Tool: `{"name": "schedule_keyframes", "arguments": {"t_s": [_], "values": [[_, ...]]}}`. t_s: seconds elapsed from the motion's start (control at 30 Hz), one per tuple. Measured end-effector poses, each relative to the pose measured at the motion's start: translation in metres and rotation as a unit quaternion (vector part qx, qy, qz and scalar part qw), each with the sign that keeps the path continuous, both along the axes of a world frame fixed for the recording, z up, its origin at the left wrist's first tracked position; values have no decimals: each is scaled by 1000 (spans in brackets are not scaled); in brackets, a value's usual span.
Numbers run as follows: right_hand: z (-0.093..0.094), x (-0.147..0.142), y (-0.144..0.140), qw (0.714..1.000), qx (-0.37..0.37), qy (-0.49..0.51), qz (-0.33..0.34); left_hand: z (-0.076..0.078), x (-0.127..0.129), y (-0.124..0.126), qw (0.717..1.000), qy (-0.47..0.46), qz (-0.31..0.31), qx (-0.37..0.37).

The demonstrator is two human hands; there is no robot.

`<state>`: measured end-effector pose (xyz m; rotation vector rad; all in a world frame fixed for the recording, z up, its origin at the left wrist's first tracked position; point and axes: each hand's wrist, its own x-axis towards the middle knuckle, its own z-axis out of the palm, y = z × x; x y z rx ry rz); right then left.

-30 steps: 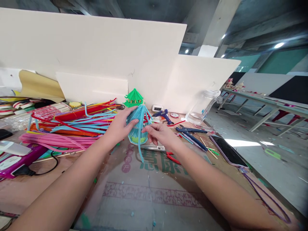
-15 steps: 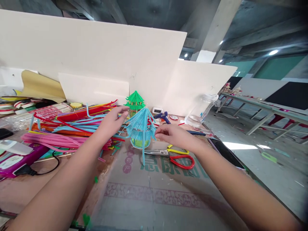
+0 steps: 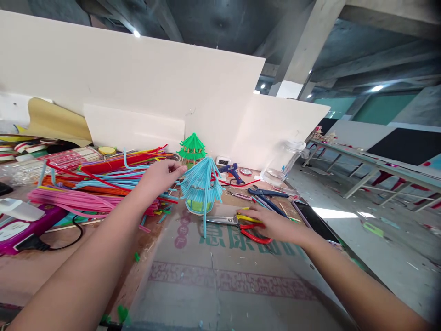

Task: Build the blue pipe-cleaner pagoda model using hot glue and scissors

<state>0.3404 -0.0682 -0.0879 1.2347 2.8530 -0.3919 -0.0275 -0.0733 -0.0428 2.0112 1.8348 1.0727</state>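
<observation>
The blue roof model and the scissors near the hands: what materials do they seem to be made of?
The blue roof model looks like matte plastic straws: thin, even tubes. The scissors seem to have bare metal blades, grey and shiny, and glossy red and yellow handles, probably plastic.

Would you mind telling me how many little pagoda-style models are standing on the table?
2: a green pagoda model at the back by the white board, and a blue pipe-cleaner model just before it, beside the left hand.

Bright daylight from my right glares on the floor [image 3: 339, 212]; ceiling spots glow, edges bend wide, my forearms blur near the bottom
</observation>
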Motion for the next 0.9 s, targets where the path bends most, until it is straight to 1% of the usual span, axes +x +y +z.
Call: {"name": "schedule_keyframes", "arguments": {"t_s": [0.03,0.1,0.17,0.27,0.33,0.4,0.5,0.6,0.67,0.73,0.83,0.9], "values": [[-2,-2,0,1000,5,-1,12,3,-1,-2,999,21,-5,-33],[-6,-5,1,999,18,-6,28,7,-3,-6,991,43,-70,-105],[-8,-6,1,999,35,-8,30,8,-4,-6,977,51,-141,-152],[-11,-5,0,998,58,-12,15,5,-4,-3,965,43,-193,-174],[-12,-3,-3,998,65,-17,5,2,-3,-1,961,4,-210,-182],[-13,-1,-6,998,65,-19,-3,-1,-2,0,953,-56,-221,-199],[-18,4,-9,997,69,-22,-12,-3,1,-1,934,-132,-236,-232],[-22,13,-6,998,56,-5,-16,-5,5,-2,925,-150,-239,-253],[-22,22,-3,998,42,27,-22,-8,7,0,931,-147,-232,-240],[-18,31,1,997,37,55,-45,-11,7,3,943,-135,-224,-207],[-5,39,3,994,15,66,-91,-13,4,8,959,-109,-204,-167],[7,37,2,994,-4,67,-91,-13,1,10,967,-92,-182,-150]]}}
